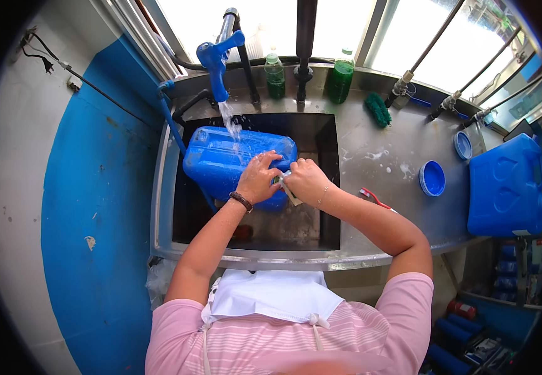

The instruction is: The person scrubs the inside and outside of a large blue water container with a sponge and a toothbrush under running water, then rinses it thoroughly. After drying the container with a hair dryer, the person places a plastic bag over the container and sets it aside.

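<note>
A blue plastic jerry can point(211, 159) lies on its side in the metal sink, and running water from the tap strikes its upper face. My left hand point(258, 178) presses on the can near its right end, fingers curved over it. Close beside it, my right hand point(306, 181) is closed with its fingertips pinched against the can's end. A thin pale strip point(292, 196), perhaps a label, hangs below these fingertips. What exactly lies between both hands is partly hidden by my fingers.
The blue tap point(219, 56) stands over the sink point(256, 255). Two bottles of green liquid point(342, 78) line the window ledge, near a green scrub brush point(377, 110). On the right counter are a red brush point(376, 199), blue caps point(432, 179) and another blue jerry can point(505, 187).
</note>
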Demonstrator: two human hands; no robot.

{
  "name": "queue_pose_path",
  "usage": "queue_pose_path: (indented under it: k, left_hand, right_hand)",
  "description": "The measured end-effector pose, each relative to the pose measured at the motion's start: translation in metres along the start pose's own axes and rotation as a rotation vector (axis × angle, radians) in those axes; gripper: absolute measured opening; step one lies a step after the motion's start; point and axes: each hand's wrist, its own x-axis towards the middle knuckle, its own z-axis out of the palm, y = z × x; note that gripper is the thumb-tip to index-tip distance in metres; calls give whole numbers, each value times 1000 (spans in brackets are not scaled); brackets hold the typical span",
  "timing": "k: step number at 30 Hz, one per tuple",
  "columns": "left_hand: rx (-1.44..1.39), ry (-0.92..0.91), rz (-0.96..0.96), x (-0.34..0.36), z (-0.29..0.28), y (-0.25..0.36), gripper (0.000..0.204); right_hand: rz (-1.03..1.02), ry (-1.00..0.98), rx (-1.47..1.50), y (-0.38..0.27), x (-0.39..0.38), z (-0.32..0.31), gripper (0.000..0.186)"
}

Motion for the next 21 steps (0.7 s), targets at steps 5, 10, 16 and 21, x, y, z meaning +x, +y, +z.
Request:
queue_pose_path:
  k: [5, 10, 16, 21]
  left_hand:
    - [-17, 3, 42, -5, 3, 5, 21]
    - [-5, 19, 20, -6, -1, -2, 20]
    - [9, 47, -4, -2, 4, -1, 19]
    - [-22, 20, -28, -3, 1, 1, 18]
  right_hand:
    - [35, -305, 220, 14, 20, -5, 24]
    - [-235, 173, -203, -1, 2, 14, 21]
    - [107, -211, 191, -2, 12, 12, 19]
    - [692, -682, 1207, 44, 36, 10, 26]
